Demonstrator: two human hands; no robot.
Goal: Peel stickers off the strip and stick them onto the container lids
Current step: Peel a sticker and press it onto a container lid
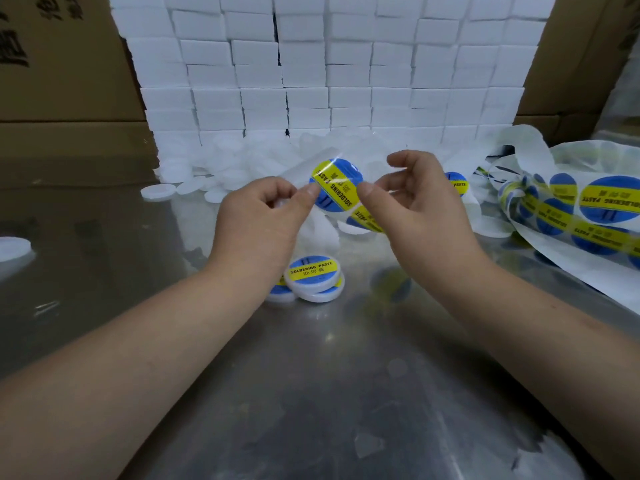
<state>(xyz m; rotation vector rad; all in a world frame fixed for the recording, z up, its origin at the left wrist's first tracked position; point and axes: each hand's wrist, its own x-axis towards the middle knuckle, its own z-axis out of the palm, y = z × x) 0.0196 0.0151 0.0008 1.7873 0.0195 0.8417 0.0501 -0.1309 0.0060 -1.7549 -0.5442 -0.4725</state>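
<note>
Head view:
Left hand [263, 216]: pinching the strip's clear end.
Right hand [412, 199]: thumb on the sticker [337, 185], fingers loosely curled.
Strip [568, 209]: trails right across the tabletop [311, 393].
Labelled lids [313, 277]: stacked below the hands.
Plain lids [221, 171]: heaped behind.

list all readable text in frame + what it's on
"SOLDERING PASTE": sticker held between both hands.
"SOLDERING PASTE": labelled lid on the table.
"SOLDERING PASTE": sticker strip at right.
Chinese characters under each: too small to read.
Cardboard box print: cropped, unreadable.
</note>
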